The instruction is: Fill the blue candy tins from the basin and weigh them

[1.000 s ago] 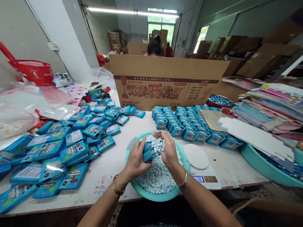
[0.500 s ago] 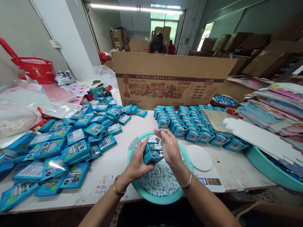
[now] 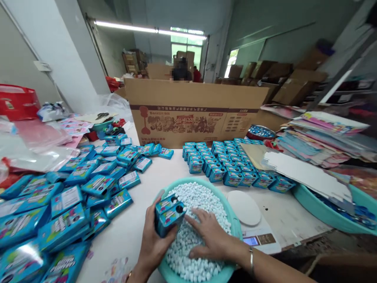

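Observation:
In my left hand (image 3: 154,245) are what look like two small blue candy tins (image 3: 170,216) side by side, tops up, with dark round openings showing. White candies can be seen in one opening. My right hand (image 3: 209,236) rests on the loose white candies (image 3: 203,192), fingers spread and partly sunk among them. The candies fill a turquoise basin (image 3: 237,230) in front of me. Its left rim lies behind my left hand and the tins.
Many blue tins (image 3: 97,184) are heaped at left, and rows of them (image 3: 218,173) stand behind the basin. To the right are a white scale (image 3: 250,224), another turquoise tub (image 3: 318,206) and stacked printed sheets (image 3: 318,145). A large carton (image 3: 194,94) stands behind.
My right hand has dropped from the tops of the tins down into the candies, and its fingers have spread. My left hand has moved left with the tins. The camera view has shifted.

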Demonstrator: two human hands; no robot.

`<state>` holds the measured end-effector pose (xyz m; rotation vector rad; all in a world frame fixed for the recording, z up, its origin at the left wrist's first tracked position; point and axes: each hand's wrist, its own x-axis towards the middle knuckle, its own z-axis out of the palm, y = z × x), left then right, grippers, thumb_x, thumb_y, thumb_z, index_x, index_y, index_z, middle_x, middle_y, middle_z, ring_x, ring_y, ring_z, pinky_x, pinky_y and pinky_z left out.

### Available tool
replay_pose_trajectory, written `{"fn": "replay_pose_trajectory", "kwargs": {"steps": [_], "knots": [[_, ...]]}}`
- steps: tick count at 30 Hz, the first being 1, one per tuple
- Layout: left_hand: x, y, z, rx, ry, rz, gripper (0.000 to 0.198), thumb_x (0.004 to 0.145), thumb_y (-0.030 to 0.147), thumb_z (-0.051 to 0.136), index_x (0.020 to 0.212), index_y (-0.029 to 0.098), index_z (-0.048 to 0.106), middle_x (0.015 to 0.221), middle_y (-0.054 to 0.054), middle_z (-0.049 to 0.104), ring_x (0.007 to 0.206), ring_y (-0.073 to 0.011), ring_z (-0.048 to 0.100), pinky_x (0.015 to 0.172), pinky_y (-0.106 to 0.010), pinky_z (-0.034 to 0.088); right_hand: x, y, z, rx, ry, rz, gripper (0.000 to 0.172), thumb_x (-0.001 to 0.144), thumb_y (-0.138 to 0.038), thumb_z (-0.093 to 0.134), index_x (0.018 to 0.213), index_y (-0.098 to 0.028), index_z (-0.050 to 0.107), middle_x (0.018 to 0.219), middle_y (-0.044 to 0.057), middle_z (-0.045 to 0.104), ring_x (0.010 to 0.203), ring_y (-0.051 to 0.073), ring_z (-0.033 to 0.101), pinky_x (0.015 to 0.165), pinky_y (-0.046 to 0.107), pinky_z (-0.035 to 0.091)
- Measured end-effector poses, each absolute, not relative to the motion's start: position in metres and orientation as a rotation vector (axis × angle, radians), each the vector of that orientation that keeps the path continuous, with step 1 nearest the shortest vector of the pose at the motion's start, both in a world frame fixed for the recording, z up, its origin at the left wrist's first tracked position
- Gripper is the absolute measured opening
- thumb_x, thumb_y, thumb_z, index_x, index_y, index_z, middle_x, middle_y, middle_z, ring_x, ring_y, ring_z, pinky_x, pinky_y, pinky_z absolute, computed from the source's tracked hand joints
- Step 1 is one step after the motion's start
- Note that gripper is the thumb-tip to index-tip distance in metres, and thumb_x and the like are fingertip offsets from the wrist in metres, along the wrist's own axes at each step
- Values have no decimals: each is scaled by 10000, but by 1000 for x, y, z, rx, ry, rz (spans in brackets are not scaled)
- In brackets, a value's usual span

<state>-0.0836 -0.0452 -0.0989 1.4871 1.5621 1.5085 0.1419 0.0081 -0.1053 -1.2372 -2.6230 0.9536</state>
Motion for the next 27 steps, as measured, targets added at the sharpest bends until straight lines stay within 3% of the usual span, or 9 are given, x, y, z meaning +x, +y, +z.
{"fn": "replay_pose_trajectory", "kwargs": {"steps": [3, 7, 11, 14, 16, 19, 27], "knots": [[-83, -46, -110, 1389, 1551, 1557, 732, 827, 441, 701, 1449, 245, 370, 1391, -139, 502, 1285, -329, 538, 1094, -522, 470, 125, 15, -109, -1225, -2809, 683, 813, 776, -548, 708, 1501, -360, 390, 1562, 181, 361, 1362, 450, 369, 1035, 674, 334], [-86, -44, -115, 1390, 1567, 1569, 754, 802, 477, 720, 1434, 240, 383, 1364, -136, 517, 1258, -337, 547, 1083, -547, 467, 111, 38, -106, -1254, -2821, 561, 622, 750, -300, 707, 1350, -306, 544, 1341, 133, 519, 1136, 338, 525, 874, 460, 475], [-88, -43, -106, 1406, 1627, 1580, 739, 782, 457, 731, 1401, 218, 405, 1368, -149, 498, 1257, -343, 539, 1078, -564, 454, 107, 52, -101, -1352, -2415, 848, 327, 649, -114, 683, 957, -223, 675, 1066, 55, 611, 999, 242, 585, 854, 358, 469], [-86, -46, -94, 1513, 1635, 1579, 721, 783, 395, 722, 1402, 208, 404, 1343, -144, 501, 1269, -328, 525, 1088, -540, 444, 107, 53, -91, -1397, -1757, 1329, 170, 631, -145, 647, 784, -214, 620, 774, -12, 597, 802, 184, 600, 684, 281, 473], [-84, -48, -87, 1639, 1612, 1539, 699, 781, 335, 706, 1402, 208, 410, 1324, -134, 508, 1279, -316, 513, 1105, -524, 427, 107, 51, -80, -1381, -1261, 1617, 193, 627, -223, 669, 808, -230, 601, 678, -45, 570, 648, 151, 576, 534, 233, 413], [-77, -48, -81, 1808, 1600, 1393, 701, 739, 249, 691, 1389, 206, 432, 1291, -126, 530, 1261, -320, 515, 1101, -534, 416, 104, 48, -62, -1215, -733, 1729, 338, 557, -247, 763, 846, -238, 589, 702, -50, 608, 577, 126, 576, 463, 211, 377], [-61, -39, -76, 1895, 1576, 1192, 791, 694, 197, 676, 1435, 204, 399, 1315, -125, 517, 1254, -332, 497, 1097, -552, 399, 81, 37, -35, -762, -510, 1606, 305, 611, -282, 765, 855, -255, 584, 762, -55, 680, 747, 186, 684, 727, 333, 553]]}}
